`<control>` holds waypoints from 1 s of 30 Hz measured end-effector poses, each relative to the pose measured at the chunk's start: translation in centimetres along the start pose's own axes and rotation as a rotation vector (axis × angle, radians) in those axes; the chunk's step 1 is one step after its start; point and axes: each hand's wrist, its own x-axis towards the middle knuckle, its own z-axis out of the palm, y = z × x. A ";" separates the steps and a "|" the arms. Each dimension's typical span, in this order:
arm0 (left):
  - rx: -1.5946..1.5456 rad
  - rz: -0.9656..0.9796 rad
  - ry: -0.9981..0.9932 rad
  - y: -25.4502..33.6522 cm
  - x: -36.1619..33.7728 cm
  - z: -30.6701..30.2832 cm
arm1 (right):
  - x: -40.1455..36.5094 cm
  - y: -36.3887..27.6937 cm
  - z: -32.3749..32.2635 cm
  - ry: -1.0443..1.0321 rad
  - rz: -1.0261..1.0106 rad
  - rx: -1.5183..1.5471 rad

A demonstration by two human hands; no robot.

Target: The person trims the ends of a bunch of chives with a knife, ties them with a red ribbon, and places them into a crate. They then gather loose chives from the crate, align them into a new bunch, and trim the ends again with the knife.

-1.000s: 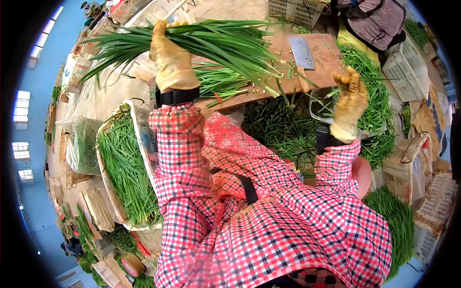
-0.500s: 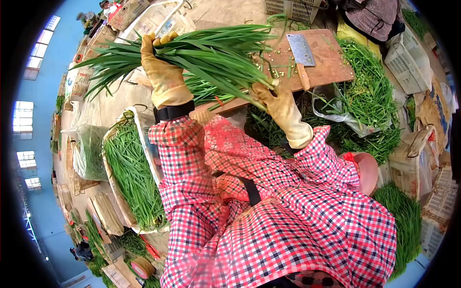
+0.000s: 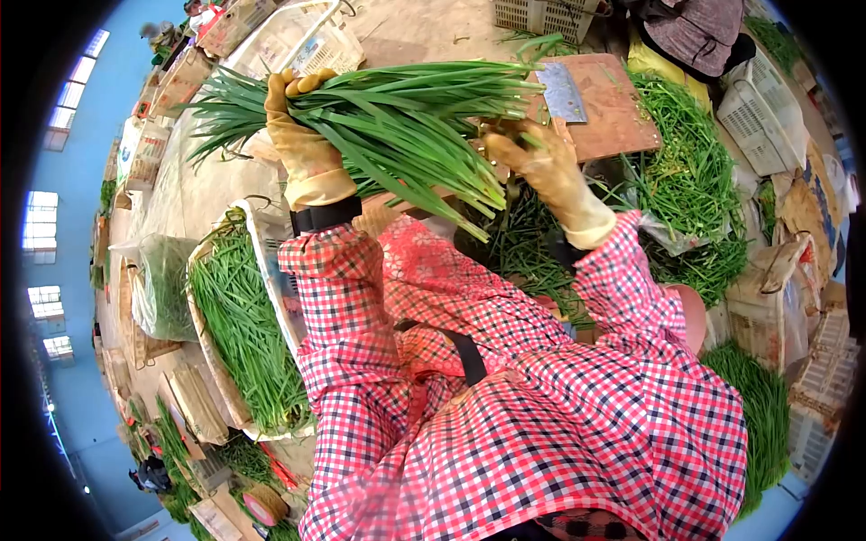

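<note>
My left hand (image 3: 302,135), in a tan rubber glove, is closed around the leafy part of a big bunch of garlic chives (image 3: 406,117). The bunch lies sideways in front of me, its pale cut ends fanned out to the right. Just beside those ends is my gloved right hand (image 3: 537,158), slightly blurred, its fingers loosely bent and apart. Behind it a cleaver (image 3: 566,95) rests on a wooden cutting board (image 3: 618,104); the hand partly hides its handle. More chives under the bunch are mostly covered.
A heap of green trimmings (image 3: 690,162) lies right of the board, with a plastic bag at its edge. To my left stands a basket of chives (image 3: 248,316) beside a clear plastic bag (image 3: 167,284). White crates (image 3: 765,117) and a seated person (image 3: 695,36) are at upper right.
My right hand has let go of the stalk ends and moved slightly right and up. The stalk ends have spread and droop lower. My left hand keeps its grip.
</note>
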 end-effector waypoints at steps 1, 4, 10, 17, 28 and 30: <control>0.026 -0.018 0.008 -0.3 -0.2 0.0 | 0.1 0.0 0.7 -0.053 -0.037 -0.116; 0.022 0.015 0.088 -0.9 -1.0 0.9 | 1.1 -4.0 3.0 0.157 0.355 0.415; -0.022 0.001 0.033 -1.4 -1.5 -0.9 | -1.4 -1.4 5.2 0.447 0.294 0.547; -0.023 -0.026 0.080 -2.2 -1.8 -0.5 | -4.0 -3.0 2.3 0.349 0.289 -0.007; -0.057 -0.014 0.058 0.0 -0.2 -3.0 | -0.4 -10.7 -3.6 -0.003 0.068 -0.657; -0.033 -0.011 0.099 -0.8 -1.4 -1.0 | 3.4 -9.3 -1.0 0.149 -0.272 -0.783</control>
